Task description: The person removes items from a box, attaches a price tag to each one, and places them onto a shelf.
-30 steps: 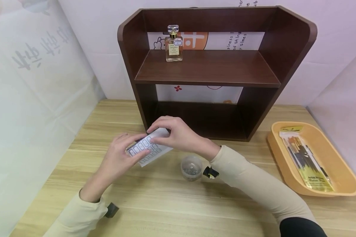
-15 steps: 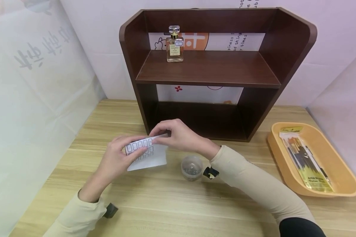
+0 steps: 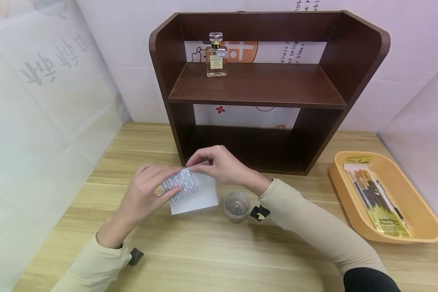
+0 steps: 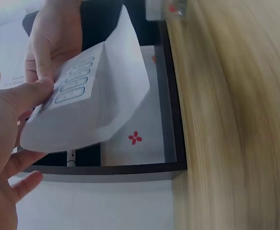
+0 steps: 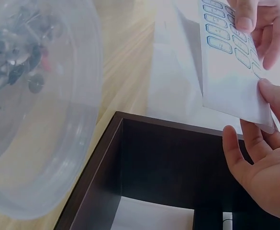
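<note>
Both hands hold a white sheet of label stickers (image 3: pixel 195 202), printed with rows of small blue-framed rectangles, above the table in front of the shelf. My left hand (image 3: pixel 144 190) grips the sheet's left side, thumb on the printed face and fingers behind. With thumb and fingertips, my right hand (image 3: pixel 220 164) pinches the upper edge near the end of the top row. In the left wrist view the sheet (image 4: pixel 80 112) is bent, its unprinted part folding away. The right wrist view shows the right thumb at the edge of the sheet (image 5: pixel 230 86), other fingers underneath.
A dark brown two-tier shelf (image 3: pixel 255 87) stands behind the hands, with a labelled perfume bottle (image 3: pixel 216 61) on its upper board. A clear tub (image 3: pixel 236 209) of small metal tacks sits by the right wrist. At right, an orange tray (image 3: pixel 421 207) contains a brush pack (image 3: pixel 377 198).
The sheet has tilted in the hands, so more of its blank lower part now faces the head camera. Both hands stay nearly in place, keeping their hold.
</note>
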The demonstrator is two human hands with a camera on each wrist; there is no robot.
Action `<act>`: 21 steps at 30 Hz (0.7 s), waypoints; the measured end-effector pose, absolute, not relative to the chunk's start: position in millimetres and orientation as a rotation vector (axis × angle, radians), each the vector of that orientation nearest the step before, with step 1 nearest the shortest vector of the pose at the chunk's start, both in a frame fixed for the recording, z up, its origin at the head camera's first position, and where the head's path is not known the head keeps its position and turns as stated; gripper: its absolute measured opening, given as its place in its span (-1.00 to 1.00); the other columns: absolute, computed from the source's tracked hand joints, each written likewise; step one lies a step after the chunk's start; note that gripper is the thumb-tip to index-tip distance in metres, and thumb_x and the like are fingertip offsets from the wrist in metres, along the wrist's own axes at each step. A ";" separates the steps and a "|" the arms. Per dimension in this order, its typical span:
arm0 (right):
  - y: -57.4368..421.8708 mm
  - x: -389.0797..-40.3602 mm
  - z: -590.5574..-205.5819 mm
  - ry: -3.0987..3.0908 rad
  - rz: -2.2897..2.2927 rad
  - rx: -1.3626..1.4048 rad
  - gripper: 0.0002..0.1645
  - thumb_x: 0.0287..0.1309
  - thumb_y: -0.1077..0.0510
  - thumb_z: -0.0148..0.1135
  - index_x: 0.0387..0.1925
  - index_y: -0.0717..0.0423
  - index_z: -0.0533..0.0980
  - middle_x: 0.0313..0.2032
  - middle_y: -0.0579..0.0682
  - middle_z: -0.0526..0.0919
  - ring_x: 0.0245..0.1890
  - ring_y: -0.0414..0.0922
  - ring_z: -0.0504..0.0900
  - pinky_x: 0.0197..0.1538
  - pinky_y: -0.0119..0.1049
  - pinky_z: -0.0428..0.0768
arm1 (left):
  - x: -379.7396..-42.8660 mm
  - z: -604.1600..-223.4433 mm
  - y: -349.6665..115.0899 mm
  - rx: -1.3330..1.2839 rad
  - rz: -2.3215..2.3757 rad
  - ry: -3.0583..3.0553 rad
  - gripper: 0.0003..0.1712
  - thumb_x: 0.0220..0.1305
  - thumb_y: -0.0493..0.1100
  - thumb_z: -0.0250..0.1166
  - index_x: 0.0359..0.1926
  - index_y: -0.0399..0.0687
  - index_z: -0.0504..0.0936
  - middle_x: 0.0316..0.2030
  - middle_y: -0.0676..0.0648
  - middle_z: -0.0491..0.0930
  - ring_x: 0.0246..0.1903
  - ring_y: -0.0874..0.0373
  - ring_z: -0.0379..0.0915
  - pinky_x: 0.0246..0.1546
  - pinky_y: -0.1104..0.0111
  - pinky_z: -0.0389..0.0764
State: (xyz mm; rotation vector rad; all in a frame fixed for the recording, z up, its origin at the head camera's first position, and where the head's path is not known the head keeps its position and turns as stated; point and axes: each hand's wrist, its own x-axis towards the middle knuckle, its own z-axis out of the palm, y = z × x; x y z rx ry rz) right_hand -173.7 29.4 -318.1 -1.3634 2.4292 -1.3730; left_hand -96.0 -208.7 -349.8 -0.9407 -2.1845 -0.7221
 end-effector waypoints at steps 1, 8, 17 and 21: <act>29.3 -173.8 -318.5 2.425 -1.379 -1.357 -0.90 0.23 0.20 0.41 -0.21 0.01 0.72 -0.30 -0.22 0.73 -0.32 -0.24 0.56 -0.24 -0.29 0.58 | -96.2 -350.1 -208.9 -0.956 -0.701 -2.164 -0.52 0.19 -0.03 0.50 0.02 -0.25 0.70 -0.12 -0.12 0.73 -0.16 -0.03 0.64 0.01 0.14 0.48; 28.4 -173.2 -320.1 2.398 -1.404 -1.318 -0.90 0.25 0.21 0.39 -0.19 0.04 0.71 -0.28 -0.20 0.73 -0.30 -0.23 0.58 -0.24 -0.34 0.59 | -96.7 -349.4 -207.7 -0.954 -0.698 -2.163 -0.58 0.11 -0.21 0.53 -0.01 -0.29 0.71 -0.13 -0.15 0.73 -0.16 -0.04 0.63 0.01 0.30 0.52; 27.4 -172.1 -320.0 2.416 -1.425 -1.280 -0.90 0.28 0.24 0.35 -0.18 0.05 0.71 -0.27 -0.18 0.73 -0.30 -0.21 0.59 -0.24 -0.35 0.61 | -95.7 -350.0 -204.9 -0.935 -0.755 -2.194 -0.51 -0.01 -0.22 0.60 -0.02 -0.29 0.72 -0.13 -0.16 0.72 -0.15 -0.04 0.62 -0.02 0.27 0.57; 26.9 -171.9 -320.2 2.411 -1.467 -1.205 -0.90 0.30 0.24 0.33 -0.19 0.05 0.71 -0.27 -0.17 0.73 -0.30 -0.18 0.59 -0.27 -0.34 0.61 | -95.5 -351.9 -203.6 -0.925 -0.757 -2.206 -0.38 -0.09 -0.12 0.65 0.01 -0.28 0.70 -0.13 -0.16 0.71 -0.15 -0.06 0.61 -0.04 0.20 0.55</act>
